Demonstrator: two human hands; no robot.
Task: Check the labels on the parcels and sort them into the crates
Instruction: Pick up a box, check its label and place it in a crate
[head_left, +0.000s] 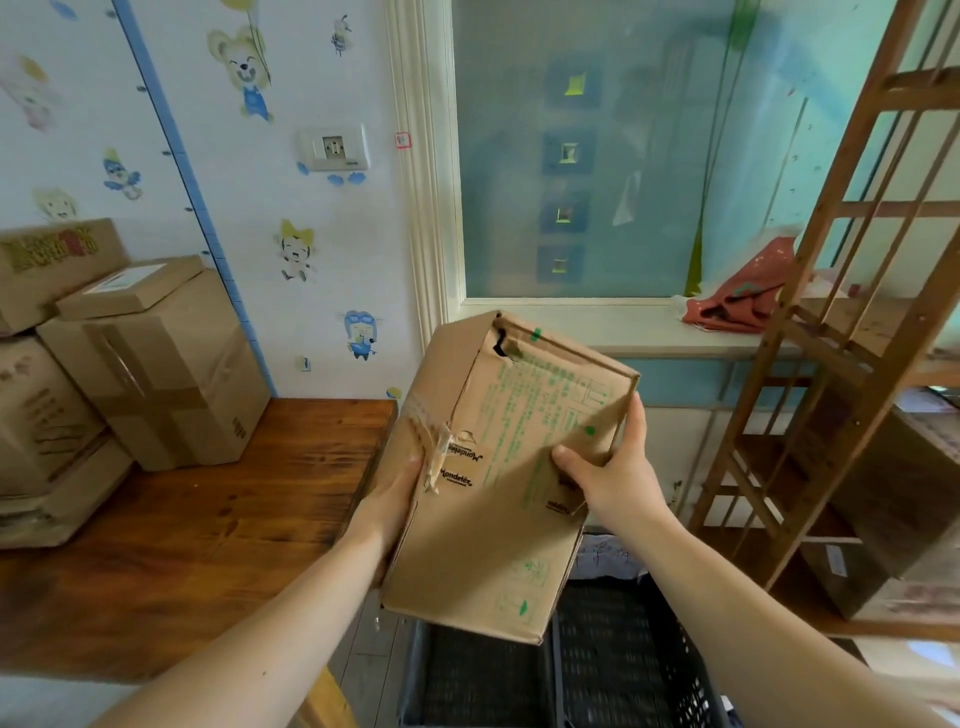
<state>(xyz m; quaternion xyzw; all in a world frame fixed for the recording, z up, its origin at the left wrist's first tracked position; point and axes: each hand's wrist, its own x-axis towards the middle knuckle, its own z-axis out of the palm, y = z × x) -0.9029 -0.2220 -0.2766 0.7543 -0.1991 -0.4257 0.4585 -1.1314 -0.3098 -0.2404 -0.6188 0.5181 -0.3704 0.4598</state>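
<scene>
Up in the air over the dark crates (618, 654), a big brown parcel (498, 467), tipped to one side. Left hand (389, 509) gripping its taped left edge, right hand (618, 467) pinching its right edge, fingers (636, 421) curled round. Nearby on the wooden counter (208, 545), more boxes (156, 364) stacked.

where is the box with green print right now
In the head view the box is centre frame, held between the left hand and right hand, above the dark crates and right of the wooden table.
</scene>
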